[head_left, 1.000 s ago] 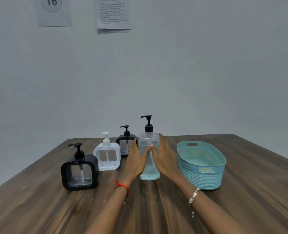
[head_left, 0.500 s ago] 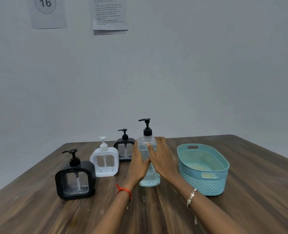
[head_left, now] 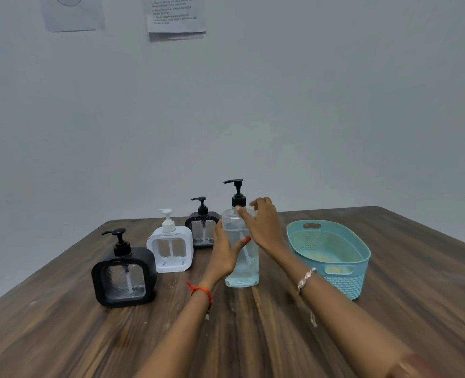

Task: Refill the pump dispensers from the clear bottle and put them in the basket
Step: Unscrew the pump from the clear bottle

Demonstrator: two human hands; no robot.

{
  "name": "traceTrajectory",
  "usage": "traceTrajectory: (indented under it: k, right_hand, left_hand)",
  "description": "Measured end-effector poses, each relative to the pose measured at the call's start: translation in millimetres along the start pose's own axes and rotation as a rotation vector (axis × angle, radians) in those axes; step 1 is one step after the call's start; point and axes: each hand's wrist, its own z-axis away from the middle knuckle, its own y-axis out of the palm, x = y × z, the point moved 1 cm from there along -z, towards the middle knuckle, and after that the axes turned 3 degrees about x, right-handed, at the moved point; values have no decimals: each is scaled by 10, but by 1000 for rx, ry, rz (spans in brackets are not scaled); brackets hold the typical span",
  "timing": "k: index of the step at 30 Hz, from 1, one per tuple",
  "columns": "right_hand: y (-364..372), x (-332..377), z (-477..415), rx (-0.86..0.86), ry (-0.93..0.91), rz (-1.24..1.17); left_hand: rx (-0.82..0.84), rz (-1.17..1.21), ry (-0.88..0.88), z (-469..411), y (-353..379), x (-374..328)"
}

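Note:
A tall clear bottle [head_left: 242, 271] with a black pump top stands upright at the table's middle, holding pale liquid. My left hand [head_left: 225, 252] wraps around its body from the left. My right hand [head_left: 264, 225] is at the bottle's shoulder, fingers spread close to the black pump collar. Three square pump dispensers stand to the left: a black one [head_left: 123, 279] nearest, a white one [head_left: 170, 248] behind it, and another black one [head_left: 202, 230] farthest back. A teal basket [head_left: 335, 279] sits to the right of the bottle, with nothing in it.
Everything rests on a dark wooden table [head_left: 253, 336] that ends at a plain grey wall. Two paper sheets [head_left: 175, 17] hang high on that wall.
My right hand has risen from the bottle's side to its shoulder near the pump collar. My left hand stays on the bottle's body. The camera has tilted down slightly.

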Motion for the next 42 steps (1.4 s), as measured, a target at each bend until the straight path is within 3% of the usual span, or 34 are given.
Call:
traceTrajectory:
  k: [7,16,29,31,36,42]
  right_hand:
    - [72,83,-218,17,23,10]
    - [66,85,-277,30,50,-275]
    - [-55,-75,-362,408,162,-650]
    - [-37,-65,-342,363,134,-627]
    - [76,-62,-292,70,81,-461]
    - [-6,-43,-293,155,56,-565]
  left_hand:
    - [42,44,-52,-30,-1,56]
    - [59,45,-43,-25,-5,48]
    - [58,51,-38,-60,-2,108]
    - [61,51,-23,-52,-2,101]
    - [66,70,-26,-50,-3,105]
    - [65,88,-63,-101,22,243]
